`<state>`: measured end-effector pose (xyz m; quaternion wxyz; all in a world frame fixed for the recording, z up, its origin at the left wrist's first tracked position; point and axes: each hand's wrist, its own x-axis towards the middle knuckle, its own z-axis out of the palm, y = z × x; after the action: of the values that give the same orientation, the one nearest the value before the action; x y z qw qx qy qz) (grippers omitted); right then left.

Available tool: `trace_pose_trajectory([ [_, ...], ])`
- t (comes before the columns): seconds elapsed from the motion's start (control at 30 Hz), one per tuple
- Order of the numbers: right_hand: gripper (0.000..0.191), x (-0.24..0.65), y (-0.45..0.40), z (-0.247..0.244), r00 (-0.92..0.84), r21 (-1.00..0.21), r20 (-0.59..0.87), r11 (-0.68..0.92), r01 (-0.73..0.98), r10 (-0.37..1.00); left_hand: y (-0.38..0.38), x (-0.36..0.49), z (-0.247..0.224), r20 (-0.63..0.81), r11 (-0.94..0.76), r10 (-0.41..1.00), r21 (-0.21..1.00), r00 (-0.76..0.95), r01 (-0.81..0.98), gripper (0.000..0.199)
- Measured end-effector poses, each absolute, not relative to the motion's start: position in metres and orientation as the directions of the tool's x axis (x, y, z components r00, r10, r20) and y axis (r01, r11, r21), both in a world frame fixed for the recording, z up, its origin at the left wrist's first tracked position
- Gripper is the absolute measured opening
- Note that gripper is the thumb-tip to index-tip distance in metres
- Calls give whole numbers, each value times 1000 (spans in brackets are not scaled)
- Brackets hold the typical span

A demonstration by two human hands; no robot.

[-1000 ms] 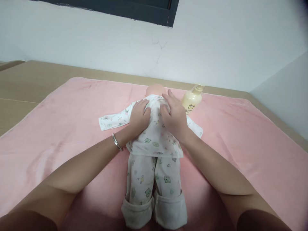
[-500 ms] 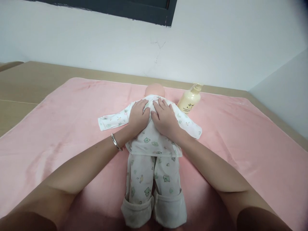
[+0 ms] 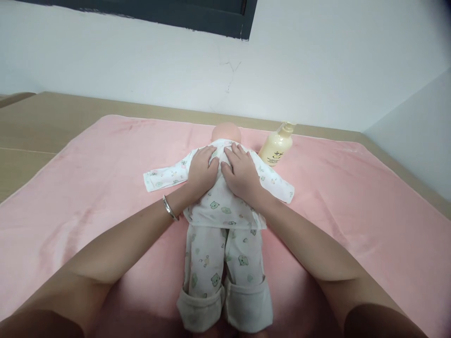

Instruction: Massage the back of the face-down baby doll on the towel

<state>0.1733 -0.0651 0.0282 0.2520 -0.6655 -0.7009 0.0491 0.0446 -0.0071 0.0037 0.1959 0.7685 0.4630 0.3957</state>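
Observation:
A baby doll (image 3: 226,133) lies on a pink blanket (image 3: 116,145), its head toward the wall and its feet toward me. It wears a white printed top (image 3: 220,209) and matching trousers (image 3: 207,258) with turned-up cuffs. My left hand (image 3: 203,168) rests flat on the left upper part of the top, fingers stretched out. On the right upper part lies my right hand (image 3: 243,172), also flat with its fingers apart. Both thumbs point inward, nearly meeting at the middle. The doll's face is hidden from view.
A pale yellow pump bottle (image 3: 276,146) is on the blanket beside the doll's right-hand sleeve. The blanket covers most of a wooden table (image 3: 28,122). A white wall (image 3: 310,61) with a dark frame (image 3: 211,19) rises behind it.

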Motion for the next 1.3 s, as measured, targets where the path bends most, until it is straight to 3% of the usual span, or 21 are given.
trace_pose_trajectory([
  [0.3,56,173,-65,25,39,-413,355,119,903,934,-8,46,-1,445,-492,867,688,227,534,47],
  [0.7,55,174,-65,26,27,-391,322,107,914,946,-9,45,2,442,-494,866,680,235,542,47],
  [0.8,55,167,-76,34,14,-279,324,81,957,946,-9,44,1,447,-496,864,679,231,541,47],
  [0.93,46,146,-120,54,-134,-1,372,145,989,919,-8,44,1,444,-492,867,692,226,528,47],
  [1.0,30,137,-146,65,-209,19,251,211,977,945,-8,44,1,433,-481,874,694,223,535,48],
  [1.07,22,134,-168,73,-383,22,127,383,923,915,-8,44,2,429,-477,875,693,223,540,48],
  [1.17,27,138,-184,81,-531,78,-31,532,843,847,-9,44,3,426,-478,875,693,229,539,47],
  [1.3,38,142,-183,88,-512,193,-188,542,818,838,-10,44,3,422,-476,877,693,231,542,48],
])
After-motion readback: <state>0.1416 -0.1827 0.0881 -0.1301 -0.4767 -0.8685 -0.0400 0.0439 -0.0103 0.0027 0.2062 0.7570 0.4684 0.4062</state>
